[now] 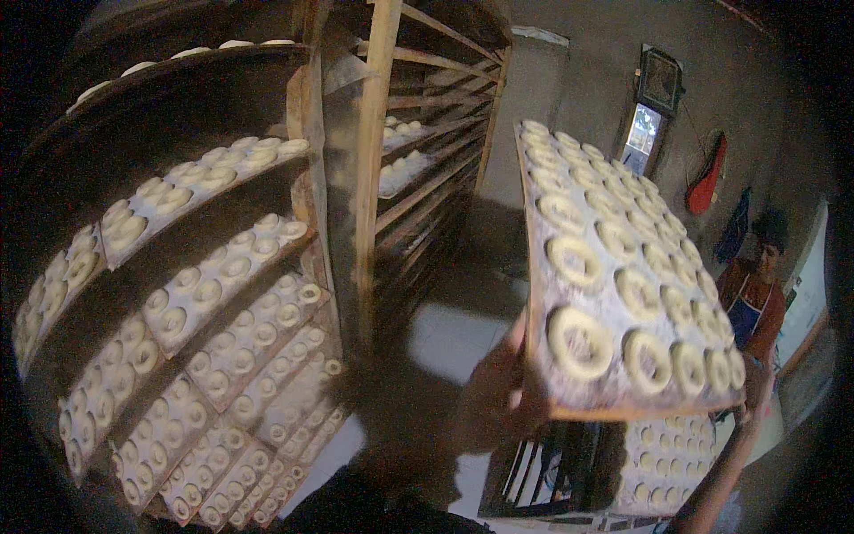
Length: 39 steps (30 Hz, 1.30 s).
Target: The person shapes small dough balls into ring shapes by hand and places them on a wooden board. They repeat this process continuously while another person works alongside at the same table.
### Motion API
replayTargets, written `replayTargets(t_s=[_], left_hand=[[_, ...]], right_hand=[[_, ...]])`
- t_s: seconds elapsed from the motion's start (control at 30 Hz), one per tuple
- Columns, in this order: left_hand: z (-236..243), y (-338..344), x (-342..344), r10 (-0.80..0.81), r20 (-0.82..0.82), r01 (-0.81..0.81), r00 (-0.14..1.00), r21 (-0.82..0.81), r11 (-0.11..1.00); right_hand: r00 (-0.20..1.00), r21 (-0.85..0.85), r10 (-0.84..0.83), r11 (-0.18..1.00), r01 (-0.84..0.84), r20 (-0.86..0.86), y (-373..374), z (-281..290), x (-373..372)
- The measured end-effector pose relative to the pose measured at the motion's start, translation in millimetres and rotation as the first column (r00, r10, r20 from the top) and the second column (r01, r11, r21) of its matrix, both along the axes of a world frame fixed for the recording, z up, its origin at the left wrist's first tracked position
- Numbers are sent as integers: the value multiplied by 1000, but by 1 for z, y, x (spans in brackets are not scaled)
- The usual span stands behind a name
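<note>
A board tray covered in rows of pale dough rings is raised at the right, tilted, on a white floury surface. My left hand grips its lower left edge, its fingers partly in shadow. My right hand holds the lower right corner, with the forearm rising from the lower right. Below the held tray, another tray with rows of dough pieces shows at the lower right.
A wooden rack on the left bears several tiers of trays with dough rings. Another slatted rack stands behind it. A person in an apron stands behind the held tray at the right. A red item hangs on the wall.
</note>
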State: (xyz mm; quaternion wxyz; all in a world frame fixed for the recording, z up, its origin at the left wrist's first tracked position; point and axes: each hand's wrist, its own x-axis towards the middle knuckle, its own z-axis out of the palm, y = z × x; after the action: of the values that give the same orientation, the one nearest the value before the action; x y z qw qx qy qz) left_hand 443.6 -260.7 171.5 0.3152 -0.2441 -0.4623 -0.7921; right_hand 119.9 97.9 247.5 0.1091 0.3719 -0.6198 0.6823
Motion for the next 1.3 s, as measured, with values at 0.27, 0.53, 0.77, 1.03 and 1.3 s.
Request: replayTargets(t_s=[0.27, 0.53, 0.77, 1.03, 1.3], left_hand=[[123, -89, -68, 148, -294, -193, 944, -128, 973], [246, -180, -100, 587, -512, -777, 627, -357, 518], [322, -252, -128, 659, -386, -764, 645, -326, 556], [331, -323, -131, 769, -272, -811, 578, -296, 505], [335, -393, -133, 869, -281, -897, 407, -304, 322]], right_hand=[[964, -472, 266, 850, -235, 0, -93, 69, -123], [955, -463, 192, 842, -278, -225, -249, 146, -250], [854, -330, -89, 939, -100, -512, -416, 228, -321], [834, -342, 386, 781, -523, -393, -612, 245, -348], [733, -350, 434, 675, -650, -524, -829, 231, -346]])
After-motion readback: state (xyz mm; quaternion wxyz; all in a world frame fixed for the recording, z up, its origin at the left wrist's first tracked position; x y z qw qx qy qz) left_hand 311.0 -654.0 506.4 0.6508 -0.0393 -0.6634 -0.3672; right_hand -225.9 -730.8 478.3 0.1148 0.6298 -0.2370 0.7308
